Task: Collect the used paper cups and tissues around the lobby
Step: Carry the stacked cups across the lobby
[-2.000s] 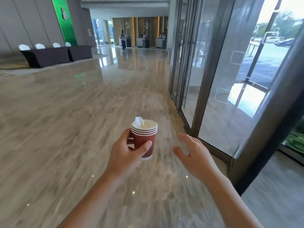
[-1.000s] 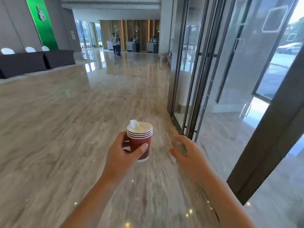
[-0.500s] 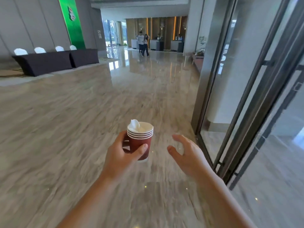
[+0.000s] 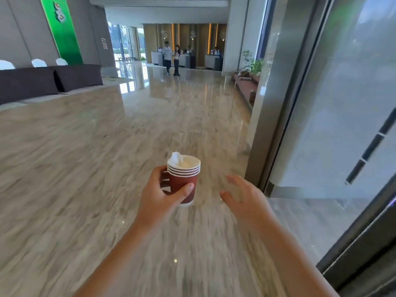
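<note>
At upper left of the frame, a green banner (image 4: 62,28) on the grey wall, above dark-draped tables (image 4: 49,82) with white chair backs (image 4: 39,62) behind. No cup or tissue made out there from this far. Across the left and centre, polished marble floor (image 4: 85,168), streaked with blur, no litter showing on it. At upper centre, far off, 2 people (image 4: 172,58) in front of a reception desk.

Just left of centre, left hand (image 4: 158,196) wrapped round a stack of red paper cups (image 4: 184,179), thumb across the near side, fingers behind. Held upright and well out in front of the body. Nested, probably to let 1 hand carry every cup and leave the other free. Poking above the top cup's left rim, a crumpled white tissue (image 4: 176,157), presumably stuffed inside to avoid dropping it. Upright carriage likely meant to keep tissue and any dregs in.

Right of centre, right hand (image 4: 244,196) empty, fingers spread and loosely bent, apart from the stack at much the same height. Seemingly poised for the next pick-up or to steady the cups.

Further right at mid height, a low bench planter (image 4: 246,82) along the wall, worth checking for leftovers, though nothing plain there. Along the right edge, tall glass doors (image 4: 342,103) in dark metal frames. Judged mid-collection: several items gathered, no bin in sight.
</note>
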